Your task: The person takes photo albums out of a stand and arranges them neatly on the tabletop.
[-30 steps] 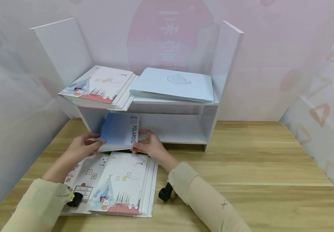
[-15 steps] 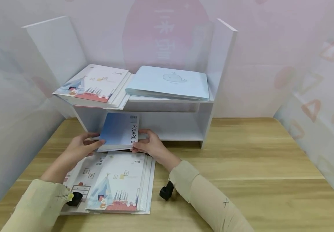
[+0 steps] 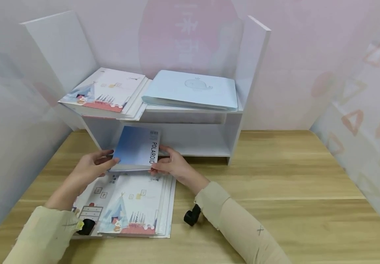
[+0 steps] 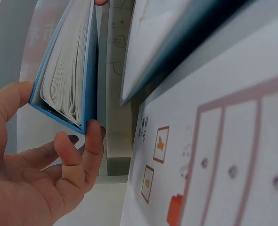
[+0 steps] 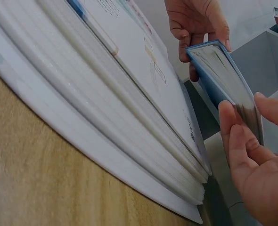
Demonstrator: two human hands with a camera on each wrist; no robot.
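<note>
Head view, foreground: a stack of illustrated albums [image 3: 133,205] lies flat on the wooden table [image 3: 292,205], near edge toward the person.
Blue book [image 3: 137,148]: lettered POLAROID, held tilted just above the stack's far edge, in front of the shelf's lower opening.
Left hand [image 3: 89,169]: thumb on the book's top cover, fingers curled beneath its left edge; confirmed in the left wrist view [image 4: 44,160].
Right hand [image 3: 171,165]: fingers pinch the book's right edge, thumb at the near corner; the right wrist view [image 5: 252,155] shows the fingers pressed together.
White shelf unit [image 3: 242,121]: stands behind the book.
Upper shelf: another illustrated stack [image 3: 105,91] at left, a light blue whale album [image 3: 191,90] touching it at right.
</note>
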